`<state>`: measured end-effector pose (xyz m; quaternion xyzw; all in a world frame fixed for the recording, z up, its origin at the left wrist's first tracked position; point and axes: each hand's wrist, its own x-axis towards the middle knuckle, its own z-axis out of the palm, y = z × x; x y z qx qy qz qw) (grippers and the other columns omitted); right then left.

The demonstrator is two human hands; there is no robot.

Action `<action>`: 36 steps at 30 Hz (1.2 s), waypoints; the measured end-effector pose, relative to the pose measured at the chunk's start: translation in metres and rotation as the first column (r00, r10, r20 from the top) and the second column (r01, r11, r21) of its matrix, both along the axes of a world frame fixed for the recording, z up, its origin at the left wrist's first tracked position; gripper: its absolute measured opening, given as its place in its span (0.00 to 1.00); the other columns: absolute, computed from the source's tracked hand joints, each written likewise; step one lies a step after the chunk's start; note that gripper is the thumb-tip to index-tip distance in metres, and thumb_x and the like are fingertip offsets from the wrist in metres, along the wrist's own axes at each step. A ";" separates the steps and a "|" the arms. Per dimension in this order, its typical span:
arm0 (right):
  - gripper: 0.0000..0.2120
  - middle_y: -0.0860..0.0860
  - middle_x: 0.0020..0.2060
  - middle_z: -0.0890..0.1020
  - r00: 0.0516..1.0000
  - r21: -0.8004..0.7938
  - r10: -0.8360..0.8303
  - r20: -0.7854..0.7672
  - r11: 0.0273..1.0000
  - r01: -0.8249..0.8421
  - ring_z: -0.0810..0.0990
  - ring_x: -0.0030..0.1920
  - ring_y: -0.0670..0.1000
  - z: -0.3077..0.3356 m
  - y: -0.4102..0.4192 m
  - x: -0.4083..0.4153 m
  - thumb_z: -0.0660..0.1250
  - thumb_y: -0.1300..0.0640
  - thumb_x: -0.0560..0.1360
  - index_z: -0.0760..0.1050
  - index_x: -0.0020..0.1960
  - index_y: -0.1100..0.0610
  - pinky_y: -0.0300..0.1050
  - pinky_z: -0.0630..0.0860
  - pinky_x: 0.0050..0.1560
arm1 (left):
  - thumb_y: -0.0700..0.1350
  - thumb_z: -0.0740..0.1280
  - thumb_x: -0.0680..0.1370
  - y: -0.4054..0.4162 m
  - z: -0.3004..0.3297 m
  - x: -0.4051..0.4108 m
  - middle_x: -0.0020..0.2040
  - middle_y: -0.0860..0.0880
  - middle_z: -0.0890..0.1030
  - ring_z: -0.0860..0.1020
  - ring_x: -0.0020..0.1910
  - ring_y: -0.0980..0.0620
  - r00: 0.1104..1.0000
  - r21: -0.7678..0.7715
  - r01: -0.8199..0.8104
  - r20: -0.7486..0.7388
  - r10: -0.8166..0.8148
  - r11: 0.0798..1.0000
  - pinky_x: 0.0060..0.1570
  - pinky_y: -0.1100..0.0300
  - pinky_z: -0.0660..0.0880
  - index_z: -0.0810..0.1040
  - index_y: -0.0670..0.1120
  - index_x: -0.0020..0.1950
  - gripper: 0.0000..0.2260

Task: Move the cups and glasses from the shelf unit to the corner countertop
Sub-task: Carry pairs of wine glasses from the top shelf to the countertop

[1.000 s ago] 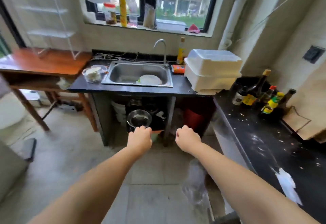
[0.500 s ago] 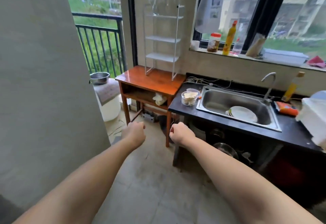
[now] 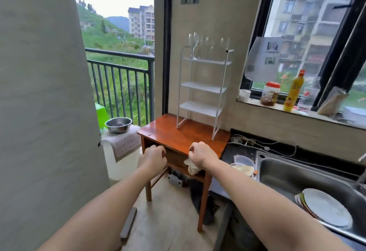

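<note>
A white wire shelf unit (image 3: 204, 88) stands on a small wooden table (image 3: 170, 132) against the wall. Several clear stemmed glasses line its top tier; the leftmost glass (image 3: 193, 43) is sharpest, another glass (image 3: 224, 44) stands at the right end. The lower tiers hold nothing. My left hand (image 3: 154, 156) and my right hand (image 3: 200, 154) are stretched out in front of the table's near edge, both curled into loose fists with nothing in them, well below the glasses.
A steel sink (image 3: 309, 187) with plates (image 3: 326, 209) sits in the dark countertop at right, with plastic tubs (image 3: 242, 164) beside it. Jars and a yellow bottle (image 3: 293, 90) line the windowsill. A grey wall (image 3: 39, 92) fills the left. A steel bowl (image 3: 118, 125) rests on a white bin.
The view has swung left from the sink and corner countertop toward the shelf unit and drawn closer to it. Both fists stay held out in front, empty.
</note>
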<state>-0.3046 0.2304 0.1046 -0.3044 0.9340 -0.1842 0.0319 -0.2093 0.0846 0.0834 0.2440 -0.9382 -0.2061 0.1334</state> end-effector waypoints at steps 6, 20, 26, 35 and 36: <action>0.14 0.57 0.56 0.80 0.999 -0.062 -0.036 0.007 0.997 0.036 0.79 0.53 0.58 0.021 -0.072 -0.096 0.57 0.57 0.78 0.77 0.57 0.59 0.51 0.78 0.52 | 0.45 0.61 0.76 -0.073 0.023 -0.096 0.57 0.46 0.78 0.76 0.54 0.48 0.998 0.057 0.033 -0.052 -0.030 0.998 0.49 0.56 0.72 0.76 0.47 0.60 0.14; 0.13 0.58 0.51 0.83 0.946 -0.383 -0.322 -0.014 0.876 0.293 0.79 0.54 0.60 0.096 -0.194 -0.312 0.59 0.59 0.76 0.79 0.54 0.62 0.48 0.75 0.52 | 0.42 0.61 0.77 -0.208 0.121 -0.356 0.56 0.43 0.79 0.76 0.56 0.43 0.888 0.090 0.378 -0.316 -0.334 0.921 0.55 0.54 0.73 0.74 0.39 0.61 0.14; 0.12 0.60 0.48 0.84 0.898 -0.609 -0.434 -0.079 0.734 0.301 0.81 0.48 0.59 0.160 -0.202 -0.377 0.58 0.62 0.76 0.79 0.51 0.62 0.45 0.75 0.49 | 0.40 0.60 0.77 -0.219 0.182 -0.453 0.45 0.41 0.77 0.75 0.48 0.42 0.818 0.002 0.450 -0.401 -0.412 0.893 0.45 0.57 0.68 0.75 0.41 0.45 0.06; 0.15 0.61 0.55 0.79 0.837 -0.784 -0.546 0.033 0.506 0.361 0.79 0.55 0.62 0.230 -0.198 -0.513 0.57 0.63 0.76 0.74 0.60 0.65 0.57 0.79 0.55 | 0.40 0.62 0.76 -0.219 0.240 -0.586 0.49 0.36 0.80 0.77 0.50 0.37 0.847 0.135 0.383 -0.447 -0.289 0.914 0.41 0.56 0.68 0.78 0.35 0.49 0.09; 0.16 0.61 0.53 0.79 0.841 -0.790 -0.528 0.119 0.462 0.402 0.81 0.53 0.62 0.233 -0.199 -0.528 0.57 0.64 0.76 0.74 0.61 0.66 0.58 0.80 0.53 | 0.41 0.63 0.76 -0.222 0.242 -0.598 0.51 0.36 0.81 0.78 0.52 0.38 0.865 0.183 0.364 -0.430 -0.259 0.913 0.42 0.56 0.69 0.78 0.35 0.52 0.11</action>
